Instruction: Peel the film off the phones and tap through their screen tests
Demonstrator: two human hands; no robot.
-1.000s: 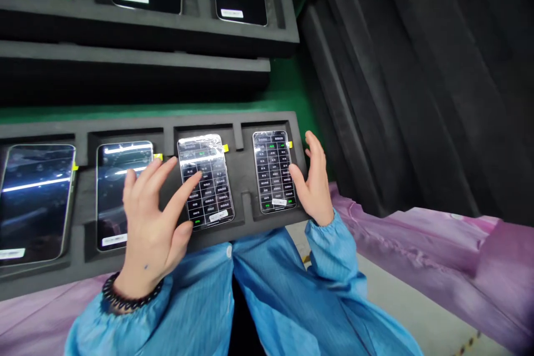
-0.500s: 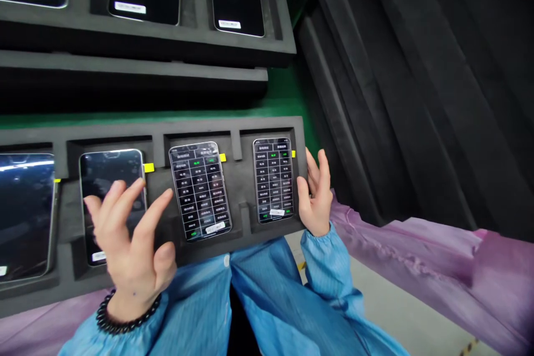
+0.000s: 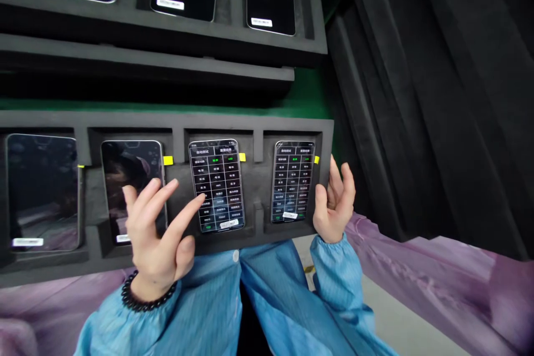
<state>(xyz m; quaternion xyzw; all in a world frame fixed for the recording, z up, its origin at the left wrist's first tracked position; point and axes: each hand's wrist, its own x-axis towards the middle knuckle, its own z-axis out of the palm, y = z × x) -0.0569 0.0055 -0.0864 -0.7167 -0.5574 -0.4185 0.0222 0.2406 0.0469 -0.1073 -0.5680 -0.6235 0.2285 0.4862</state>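
While only the head view is on offer, plenty can be made out from it. A dark foam tray is seen right in front of the person, with four pockets showing and a phone laid face up in each. The two on the right, the middle lit phone and the right lit phone, are switched on and a grid of small labelled boxes is shown on both, some marked green. The dark phone and the far-left phone are blank, just reflections. Each pocket is cut snug, probably so the phones are kept apart and can't slide, and a notch is left at the bottom edge, likely so a finger can be slipped under. Little yellow tabs are stuck out at the upper right of the phones.

The left hand is held open and spread over the tray, nothing gripped; its fingers are stretched toward the lower left corner of the middle lit phone, the index tip at or just off the glass, hard to tell which. A dark bead bracelet is worn on that wrist.

The right hand is cupped loosely against the tray's right end wall, thumb on the front corner, fingers half curled; the tray seems steadied rather than clamped.

Further back, an upper foam tray with more dark phones is stacked on the green desk.
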